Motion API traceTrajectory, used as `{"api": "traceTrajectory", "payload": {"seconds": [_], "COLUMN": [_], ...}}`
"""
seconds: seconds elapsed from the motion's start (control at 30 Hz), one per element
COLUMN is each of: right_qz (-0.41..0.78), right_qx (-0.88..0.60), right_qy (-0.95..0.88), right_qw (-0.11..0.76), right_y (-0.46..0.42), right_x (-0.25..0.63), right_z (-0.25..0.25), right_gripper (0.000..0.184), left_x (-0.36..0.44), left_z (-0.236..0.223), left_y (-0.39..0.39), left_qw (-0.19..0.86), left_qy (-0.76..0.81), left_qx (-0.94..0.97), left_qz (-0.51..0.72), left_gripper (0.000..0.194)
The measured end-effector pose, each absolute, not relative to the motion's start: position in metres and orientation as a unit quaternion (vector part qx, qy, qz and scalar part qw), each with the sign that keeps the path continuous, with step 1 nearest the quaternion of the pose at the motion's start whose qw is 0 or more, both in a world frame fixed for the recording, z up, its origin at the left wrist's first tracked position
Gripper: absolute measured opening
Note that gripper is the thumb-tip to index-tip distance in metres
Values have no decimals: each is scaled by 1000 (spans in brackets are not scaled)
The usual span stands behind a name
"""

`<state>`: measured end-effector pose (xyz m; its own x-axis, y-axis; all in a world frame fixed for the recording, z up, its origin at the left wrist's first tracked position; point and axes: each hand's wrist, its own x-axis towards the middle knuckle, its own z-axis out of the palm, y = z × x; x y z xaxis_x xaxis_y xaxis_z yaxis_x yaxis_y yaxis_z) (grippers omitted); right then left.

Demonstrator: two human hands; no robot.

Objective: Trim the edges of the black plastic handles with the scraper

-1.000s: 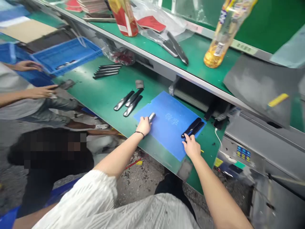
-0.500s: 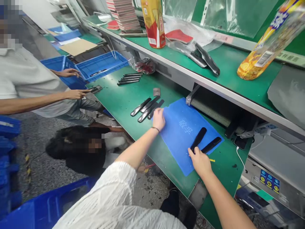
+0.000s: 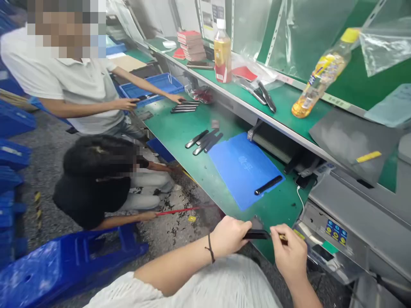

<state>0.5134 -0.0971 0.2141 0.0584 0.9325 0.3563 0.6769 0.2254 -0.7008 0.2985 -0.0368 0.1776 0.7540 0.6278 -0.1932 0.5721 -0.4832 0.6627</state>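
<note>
Left hand (image 3: 229, 235), black piece (image 3: 257, 234); lettered sheet (image 3: 229, 158)

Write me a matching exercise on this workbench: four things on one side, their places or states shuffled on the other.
1. White-capped bottle
2. Yellow-capped bottle
3. Blue sheet
4. Left hand

A. Lying flat on the green tabletop, under a single black piece
B. On the shelf, beside the grey sheet
C. Closed on another black piece, with a dark band at its wrist
D. On the shelf, near the red stack

Pairs: 1-D, 2-B, 3-A, 4-C
</note>
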Motion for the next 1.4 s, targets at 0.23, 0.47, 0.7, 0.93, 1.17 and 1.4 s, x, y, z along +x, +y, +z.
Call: {"api": "traceTrajectory", "payload": {"seconds": [0.23, 0.47, 0.7, 0.93, 1.17, 1.4], "right_qz": [358, 285, 195, 390, 425, 357], "right_qx": [-495, -375, -188, -220, -143, -213], "right_qy": [-664, -791, -850, -819, -815, -817], "right_qw": [432, 391, 452, 359, 366, 399], "right_y": [-135, -183, -229, -256, -290, -280], "right_x": [528, 538, 544, 558, 557, 547], "right_z": [244, 255, 237, 233, 243, 251], "right_gripper": [23, 21, 13, 18, 4, 4], "left_x": [311, 339, 365, 366, 395, 405], "left_z": [218, 249, 252, 257, 254, 261], "left_y": [-131, -246, -328, -364, -351, -338], "left_qw": [307, 257, 443, 568, 579, 572], "left_qy": [524, 676, 749, 512, 418, 429], "left_qx": [792, 688, 374, 57, 44, 107], "left_qz": [53, 64, 320, 642, 699, 691], "left_gripper": [26, 27, 40, 47, 35, 40]}}
